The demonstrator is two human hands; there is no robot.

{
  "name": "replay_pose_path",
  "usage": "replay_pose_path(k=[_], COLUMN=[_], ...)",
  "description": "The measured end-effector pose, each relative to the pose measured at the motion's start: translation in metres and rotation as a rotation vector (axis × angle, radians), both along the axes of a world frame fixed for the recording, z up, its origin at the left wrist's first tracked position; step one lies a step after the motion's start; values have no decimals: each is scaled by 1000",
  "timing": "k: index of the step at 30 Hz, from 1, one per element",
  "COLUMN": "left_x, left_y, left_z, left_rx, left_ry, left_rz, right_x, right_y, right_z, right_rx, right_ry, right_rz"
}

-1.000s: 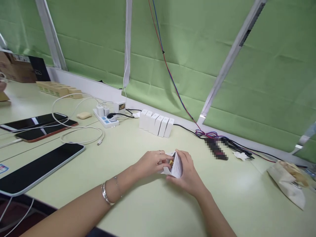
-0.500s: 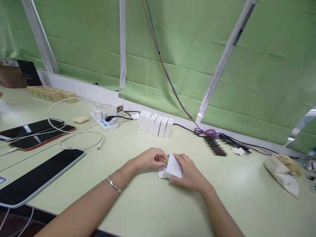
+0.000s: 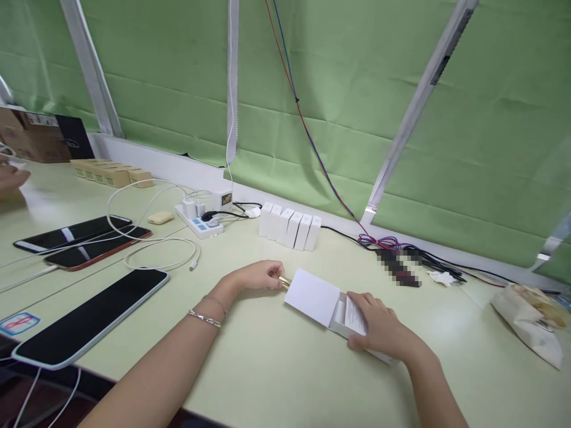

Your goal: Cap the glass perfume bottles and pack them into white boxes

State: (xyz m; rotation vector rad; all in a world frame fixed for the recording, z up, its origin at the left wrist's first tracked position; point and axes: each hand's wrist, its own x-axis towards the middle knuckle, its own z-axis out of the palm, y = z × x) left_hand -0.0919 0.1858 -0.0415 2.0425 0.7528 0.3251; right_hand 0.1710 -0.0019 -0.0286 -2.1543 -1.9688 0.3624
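Observation:
My left hand [image 3: 266, 276] is closed, pinching a small shiny gold-coloured piece [image 3: 284, 282] between thumb and fingertips. What kind of thing it is cannot be made out. Just right of it lies the raised lid flap of an open white cardboard box [image 3: 314, 299], low on the table. My right hand [image 3: 379, 324] grips the box at its right part, thumb on the near side and fingers over the top. White inserts show inside between flap and fingers; the rest is covered by that hand.
Several small white boxes [image 3: 289, 227] stand in a row behind. To the left are a power strip [image 3: 199, 223], white cables, dark phones [image 3: 96, 315] and small yellow boxes [image 3: 107, 172]. A cloth bag [image 3: 526, 327] lies right. Another person's hand [image 3: 12, 177] shows far left.
My left hand has drawn the gold piece leftward, away from the box. The box has turned and shifted right with my right hand, its flap now spread leftward. The view has swung slightly left.

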Motion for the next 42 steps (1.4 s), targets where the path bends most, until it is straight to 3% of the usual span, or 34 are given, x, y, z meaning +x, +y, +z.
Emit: replay_pose_path(k=[5, 10, 13, 16, 21, 27, 32, 38, 42], left_x=[-2, 5, 4, -4, -21, -32, -24, -18, -12], left_y=[-2, -12, -13, -7, 7, 19, 26, 36, 23], left_z=[3, 11, 14, 14, 16, 22, 15, 6, 14], left_rx=[11, 60, 57, 29, -2, 230, 443, 528, 621], left_ry=[24, 42, 23, -21, -183, -270, -237, -158, -170], left_rz=[2, -101, -84, -8, 212, 470, 556, 688, 780], right_x=[5, -22, -36, -41, -39, -42, -43, -46, -59], right_y=[-5, 7, 14, 15, 14, 15, 15, 16, 15], right_z=[1, 2, 0, -6, -13, -17, -18, -20, -20], right_rx=[-36, 123, 164, 165, 188, 198, 216, 375, 417], right_ry=[19, 38, -3, 10, 8, -5, -20, -92, -115], right_rz=[-33, 26, 115, 194, 203, 184, 199, 257, 318])
